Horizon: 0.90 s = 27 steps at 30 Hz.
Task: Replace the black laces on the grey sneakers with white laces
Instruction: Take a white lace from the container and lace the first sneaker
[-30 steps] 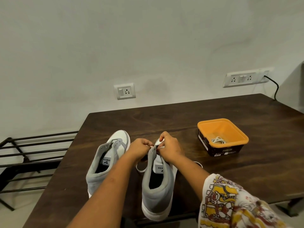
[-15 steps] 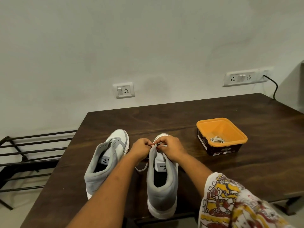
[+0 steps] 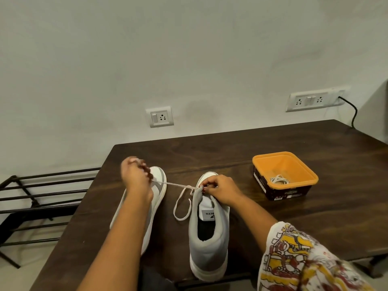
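Observation:
Two grey-and-white sneakers stand on the dark wooden table (image 3: 241, 143), toes away from me. My right hand (image 3: 220, 190) pinches the front of the right sneaker (image 3: 207, 238) at its eyelets. My left hand (image 3: 136, 175) grips a white lace (image 3: 178, 185), stretched taut leftward from that shoe, above the left sneaker (image 3: 157, 185). A loop of the lace (image 3: 181, 206) hangs between the shoes. My left forearm hides much of the left sneaker. No black lace is visible.
An orange-rimmed dark tub (image 3: 285, 175) at the right holds a coiled white lace (image 3: 280, 180). A black metal rack (image 3: 42, 198) stands left of the table. Wall sockets (image 3: 159, 117) sit behind, and a black cable (image 3: 352, 110) drops to the far right corner.
My left hand has moved left and up from the right sneaker, drawing the white lace out taut. The right hand stays on the shoe's front.

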Available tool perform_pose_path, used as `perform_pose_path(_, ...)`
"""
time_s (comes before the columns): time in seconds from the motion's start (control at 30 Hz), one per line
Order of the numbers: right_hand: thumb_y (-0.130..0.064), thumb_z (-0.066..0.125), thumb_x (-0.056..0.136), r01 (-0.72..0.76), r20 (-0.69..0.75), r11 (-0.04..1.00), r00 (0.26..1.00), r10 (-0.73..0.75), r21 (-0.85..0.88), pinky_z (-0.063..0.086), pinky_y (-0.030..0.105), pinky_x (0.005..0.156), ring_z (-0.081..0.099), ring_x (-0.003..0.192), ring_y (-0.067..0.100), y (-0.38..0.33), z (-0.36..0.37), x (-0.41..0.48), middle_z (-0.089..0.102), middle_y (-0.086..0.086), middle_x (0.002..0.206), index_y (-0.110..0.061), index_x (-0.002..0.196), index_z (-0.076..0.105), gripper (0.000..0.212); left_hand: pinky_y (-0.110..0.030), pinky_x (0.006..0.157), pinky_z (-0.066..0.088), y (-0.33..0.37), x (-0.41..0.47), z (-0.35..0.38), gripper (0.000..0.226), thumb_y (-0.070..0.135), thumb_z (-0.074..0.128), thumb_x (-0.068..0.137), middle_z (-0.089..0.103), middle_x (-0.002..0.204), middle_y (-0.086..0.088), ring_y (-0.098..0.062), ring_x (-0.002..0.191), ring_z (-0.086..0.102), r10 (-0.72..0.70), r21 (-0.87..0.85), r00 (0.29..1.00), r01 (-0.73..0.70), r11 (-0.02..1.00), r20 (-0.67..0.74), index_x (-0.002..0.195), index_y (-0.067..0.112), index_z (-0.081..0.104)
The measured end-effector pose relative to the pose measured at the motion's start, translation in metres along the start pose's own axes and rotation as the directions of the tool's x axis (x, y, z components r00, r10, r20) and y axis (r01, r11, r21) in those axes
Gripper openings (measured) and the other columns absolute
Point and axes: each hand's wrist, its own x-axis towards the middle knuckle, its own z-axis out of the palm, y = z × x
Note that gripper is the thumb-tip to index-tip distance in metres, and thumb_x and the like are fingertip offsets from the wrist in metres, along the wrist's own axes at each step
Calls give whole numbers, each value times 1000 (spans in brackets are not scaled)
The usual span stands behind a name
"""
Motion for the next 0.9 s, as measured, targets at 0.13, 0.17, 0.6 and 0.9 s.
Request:
perform_pose_path(0.13, -14, 62, 90, -3, -2, 1000, 1000, 3, 5, 37, 5, 64, 55, 85, 5, 0, -2, 0, 64, -8, 86, -18, 103, 73, 17, -29, 60, 41, -42, -4, 11, 17, 15, 51, 94, 59, 82, -4, -20, 67, 51, -19, 716, 850, -432, 549, 527, 81, 24, 56)
perform_pose_path(0.17, -14, 62, 90, -4, -4, 1000, 1000, 4, 4, 37, 5, 64, 56, 86, 5, -1, -2, -1, 66, -6, 92, -18, 103, 73, 18, -31, 69, 46, -52, -5, 15, 11, 19, 53, 93, 63, 88, -5, -22, 77, 57, -130, 766, 791, -516, 384, 598, 85, 23, 59)
perform_pose_path(0.6, -20, 63, 89, -24, 6, 1000, 1000, 24, -3, 48, 25, 85, 60, 96, 10, 2, -3, -1, 68, -6, 101, -26, 97, 73, 14, -27, 59, 39, -50, -20, 32, 35, 26, 39, 102, 47, 66, -4, -13, 57, 43, -281, 541, 830, -30, 841, 482, 71, 15, 50)
perform_pose_path(0.9, -19, 66, 86, -53, -17, 998, 998, 53, -33, 51, 28, 88, 60, 93, 10, 0, -2, 1, 62, -12, 83, -30, 91, 73, 14, -37, 79, 54, 3, 1, 14, 26, 31, 39, 101, 57, 79, -3, -13, 71, 59, -107, -496, 994, 88, 864, -10, 84, 15, 51)
